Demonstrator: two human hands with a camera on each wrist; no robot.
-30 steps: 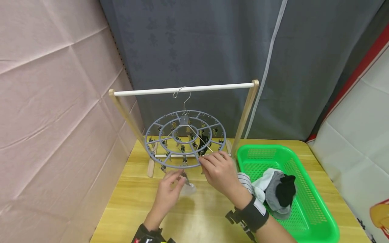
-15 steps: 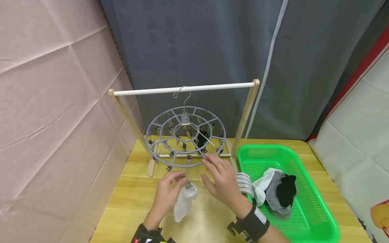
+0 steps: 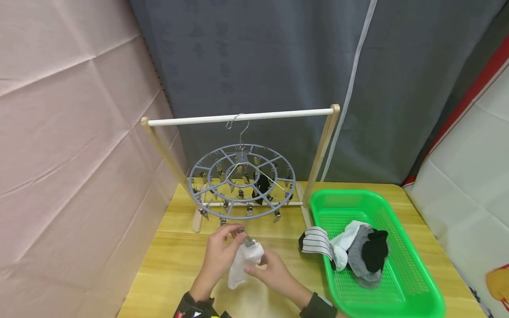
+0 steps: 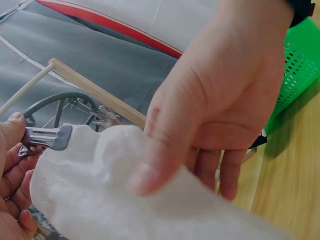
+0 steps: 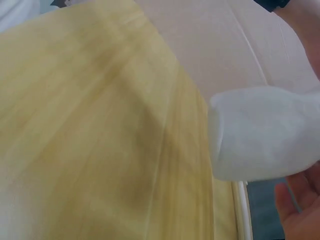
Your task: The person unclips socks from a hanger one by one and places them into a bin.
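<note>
**Three views: one high and wide, two pressed close to the sock**

The head camera looks forward and down from above the wooden table (image 3: 175,265), taking in the drying rack (image 3: 240,117), the round clip hanger (image 3: 242,181) and the green basket (image 3: 397,282) at some distance.

The left wrist camera sits very near the white sock (image 4: 100,195), looking up and across past the right hand (image 4: 220,100) toward the rack's rail and the basket's edge.

The right wrist camera looks along the tabletop (image 5: 90,125) from low down, close and blurred; the pale wall behind is probably the pink one on the left.

All three views share the sock; the head and left wrist views also share rack, hanger and basket.
</note>
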